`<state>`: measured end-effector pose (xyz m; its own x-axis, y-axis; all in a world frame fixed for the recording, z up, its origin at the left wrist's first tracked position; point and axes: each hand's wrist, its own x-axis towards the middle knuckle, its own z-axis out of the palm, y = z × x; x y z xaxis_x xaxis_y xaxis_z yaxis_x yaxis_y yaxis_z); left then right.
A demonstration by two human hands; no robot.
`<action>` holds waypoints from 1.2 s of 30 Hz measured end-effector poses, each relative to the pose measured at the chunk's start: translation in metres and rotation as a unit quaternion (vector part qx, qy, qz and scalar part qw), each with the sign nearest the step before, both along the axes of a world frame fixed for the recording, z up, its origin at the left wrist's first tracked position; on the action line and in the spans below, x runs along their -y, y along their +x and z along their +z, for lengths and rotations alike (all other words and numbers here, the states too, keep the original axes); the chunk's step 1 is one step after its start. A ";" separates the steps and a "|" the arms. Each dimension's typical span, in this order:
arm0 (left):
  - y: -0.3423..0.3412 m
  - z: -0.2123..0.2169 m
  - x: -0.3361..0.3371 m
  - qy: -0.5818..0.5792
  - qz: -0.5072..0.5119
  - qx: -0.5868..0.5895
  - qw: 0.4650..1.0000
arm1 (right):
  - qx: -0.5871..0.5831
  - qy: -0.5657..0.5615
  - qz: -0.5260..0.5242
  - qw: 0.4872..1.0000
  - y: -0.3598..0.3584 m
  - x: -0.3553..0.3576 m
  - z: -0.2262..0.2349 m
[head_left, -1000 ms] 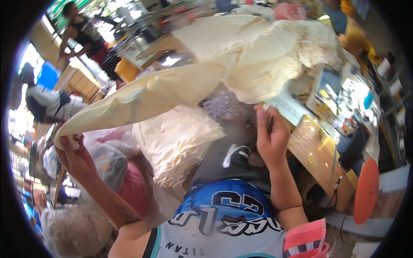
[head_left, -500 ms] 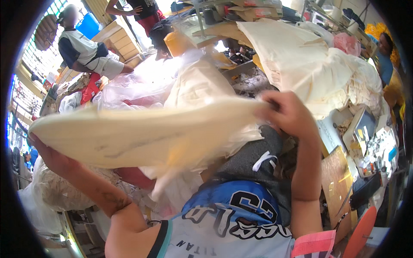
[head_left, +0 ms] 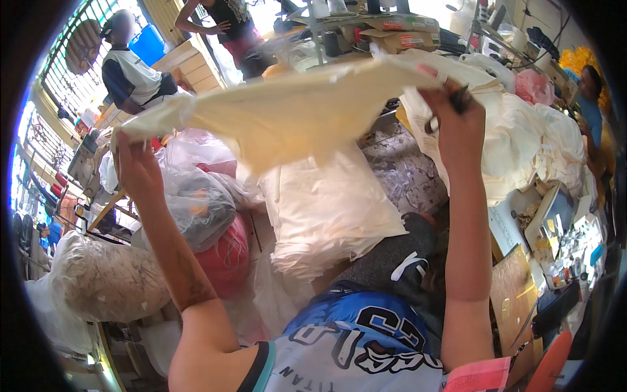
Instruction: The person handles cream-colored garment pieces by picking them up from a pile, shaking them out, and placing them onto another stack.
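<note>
- Because it is gripped near its two ends, the cream cloth [head_left: 294, 114] hangs in the air between the hands, its middle sagging above a stack of cream cloth pieces [head_left: 326, 212].
- The wide spacing of the grips seems to be what spreads the cloth out; its lower edge is blurred.
- At the cloth's left end, the left hand [head_left: 138, 163] is nearly closed, fingers raised and pinching a corner.
- At the other end, the right hand [head_left: 457, 114] is curled, apparently pinching the cloth between thumb and fingers; a small dark object shows against this hand, too blurred to name.
- Both forearms rise from the lower edge, the left slanting outward from a bent elbow, the right almost upright and lifted a little higher.
- The stack lies just before the person's lap, probably for easy reach; its support is hidden.
- Left of it sit a clear plastic bag [head_left: 196, 206] and a red bag [head_left: 225, 264]; to the right, more cream fabric [head_left: 486, 140] is spread out.
</note>
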<state>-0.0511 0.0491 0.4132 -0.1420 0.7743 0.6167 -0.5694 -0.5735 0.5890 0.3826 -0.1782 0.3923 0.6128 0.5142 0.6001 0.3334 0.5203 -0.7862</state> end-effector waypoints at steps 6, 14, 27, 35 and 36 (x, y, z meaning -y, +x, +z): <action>-0.018 -0.191 -0.011 -0.270 0.013 -0.054 0.961 | 0.031 -0.301 0.003 0.953 -0.009 0.016 -0.121; 0.004 -0.377 0.063 -0.372 -0.088 -0.432 0.817 | 0.194 -0.399 -0.044 0.895 -0.027 0.068 -0.293; 0.338 -0.288 0.151 0.116 -0.379 -0.586 0.706 | 0.105 -0.398 -0.111 0.905 -0.042 0.101 -0.228; 0.347 -0.283 0.157 -0.005 -0.395 -0.552 0.734 | 0.009 -0.353 -0.096 0.931 -0.041 0.110 -0.228; 0.346 -0.280 0.157 0.021 -0.367 -0.588 0.720 | 0.020 -0.370 -0.093 0.924 -0.040 0.105 -0.215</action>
